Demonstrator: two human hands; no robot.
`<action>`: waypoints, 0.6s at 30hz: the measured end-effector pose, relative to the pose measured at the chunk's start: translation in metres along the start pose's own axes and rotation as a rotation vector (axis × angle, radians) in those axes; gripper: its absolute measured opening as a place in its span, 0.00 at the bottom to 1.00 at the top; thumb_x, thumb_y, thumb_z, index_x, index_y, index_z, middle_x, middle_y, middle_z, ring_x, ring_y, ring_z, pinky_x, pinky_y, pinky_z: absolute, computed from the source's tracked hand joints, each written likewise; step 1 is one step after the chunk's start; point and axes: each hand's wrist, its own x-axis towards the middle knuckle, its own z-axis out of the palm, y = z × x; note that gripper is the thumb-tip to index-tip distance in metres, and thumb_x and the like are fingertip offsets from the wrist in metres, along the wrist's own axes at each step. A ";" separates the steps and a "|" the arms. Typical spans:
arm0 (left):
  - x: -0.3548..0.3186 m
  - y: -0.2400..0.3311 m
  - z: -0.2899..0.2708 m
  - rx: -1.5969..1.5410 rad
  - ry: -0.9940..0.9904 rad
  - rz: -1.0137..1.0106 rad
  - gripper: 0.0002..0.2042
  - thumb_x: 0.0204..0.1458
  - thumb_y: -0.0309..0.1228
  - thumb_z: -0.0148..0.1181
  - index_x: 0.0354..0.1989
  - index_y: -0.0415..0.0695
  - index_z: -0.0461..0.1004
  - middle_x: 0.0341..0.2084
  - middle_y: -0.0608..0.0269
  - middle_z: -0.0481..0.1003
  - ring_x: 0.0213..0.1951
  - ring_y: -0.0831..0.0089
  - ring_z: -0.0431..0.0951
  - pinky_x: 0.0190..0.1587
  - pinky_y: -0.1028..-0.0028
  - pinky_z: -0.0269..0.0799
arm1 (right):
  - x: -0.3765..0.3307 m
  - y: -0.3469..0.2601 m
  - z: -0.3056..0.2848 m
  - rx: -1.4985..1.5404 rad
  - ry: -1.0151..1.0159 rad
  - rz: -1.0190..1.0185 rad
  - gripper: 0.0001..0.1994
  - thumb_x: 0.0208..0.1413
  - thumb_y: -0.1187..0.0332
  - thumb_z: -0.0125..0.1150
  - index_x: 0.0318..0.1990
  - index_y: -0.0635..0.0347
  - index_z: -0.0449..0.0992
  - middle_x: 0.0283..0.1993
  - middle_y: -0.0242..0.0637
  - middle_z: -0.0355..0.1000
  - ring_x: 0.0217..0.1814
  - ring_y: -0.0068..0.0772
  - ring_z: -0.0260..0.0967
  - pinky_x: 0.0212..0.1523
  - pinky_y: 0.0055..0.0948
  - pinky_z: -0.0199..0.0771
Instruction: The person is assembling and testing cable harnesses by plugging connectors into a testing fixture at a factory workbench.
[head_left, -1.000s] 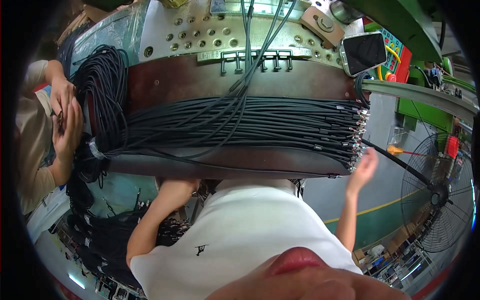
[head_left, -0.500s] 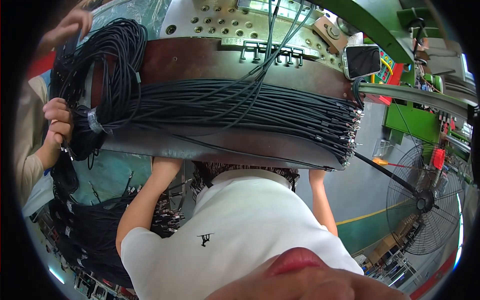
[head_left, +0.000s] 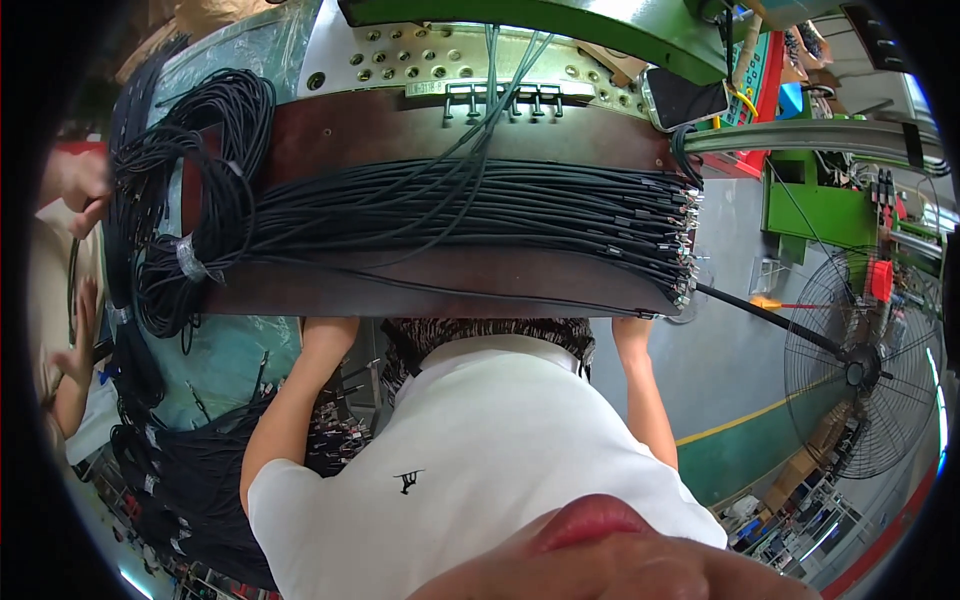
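Observation:
A long bundle of black cables (head_left: pixel 400 215) lies across a dark reddish-brown board (head_left: pixel 400 290). Metal-tipped connectors (head_left: pixel 690 235) fan out at its right end, while its left end is looped into a coil (head_left: pixel 235 110) bound with clear wrap (head_left: pixel 190 258). Beneath the board's near edge, toward the left, is my left hand (head_left: pixel 330 328); its fingers are hidden by the board. My right hand (head_left: pixel 630 328) is under the near right corner, close to one separate cable's end, with its fingers hidden too.
At left, a co-worker's hands (head_left: pixel 85 185) are near hanging cables. More black cables (head_left: pixel 200 480) lie on a plastic-covered surface at lower left. Behind the board are a perforated metal plate (head_left: pixel 410 50), a green machine frame (head_left: pixel 560 25) and a phone (head_left: pixel 685 100). A fan (head_left: pixel 855 372) stands at right.
The co-worker's hands have moved away from the coil's wrapped part toward the left edge. The board and machine appear shifted slightly left in view. My hands stay under the board's near edge.

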 end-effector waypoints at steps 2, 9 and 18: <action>-0.007 0.009 -0.025 -0.186 -0.038 0.038 0.16 0.56 0.35 0.54 0.49 0.38 0.76 0.47 0.45 0.75 0.51 0.48 0.73 0.55 0.57 0.67 | 0.017 -0.029 -0.035 -0.192 -0.214 0.152 0.09 0.54 0.72 0.59 0.41 0.64 0.78 0.39 0.52 0.77 0.42 0.56 0.75 0.45 0.44 0.74; 0.014 0.081 -0.142 -0.822 -0.750 0.585 0.18 0.62 0.39 0.50 0.54 0.40 0.72 0.51 0.50 0.74 0.54 0.53 0.73 0.58 0.61 0.67 | 0.146 -0.132 -0.130 0.461 -0.869 -0.215 0.10 0.58 0.64 0.62 0.39 0.61 0.79 0.36 0.42 0.78 0.36 0.43 0.76 0.40 0.34 0.75; 0.112 0.200 -0.116 -0.265 0.539 0.713 0.30 0.56 0.50 0.54 0.57 0.35 0.66 0.57 0.48 0.68 0.59 0.54 0.68 0.62 0.56 0.62 | 0.290 -0.177 0.021 -0.179 -0.088 -1.027 0.34 0.53 0.39 0.57 0.56 0.61 0.70 0.48 0.46 0.72 0.51 0.49 0.70 0.51 0.43 0.70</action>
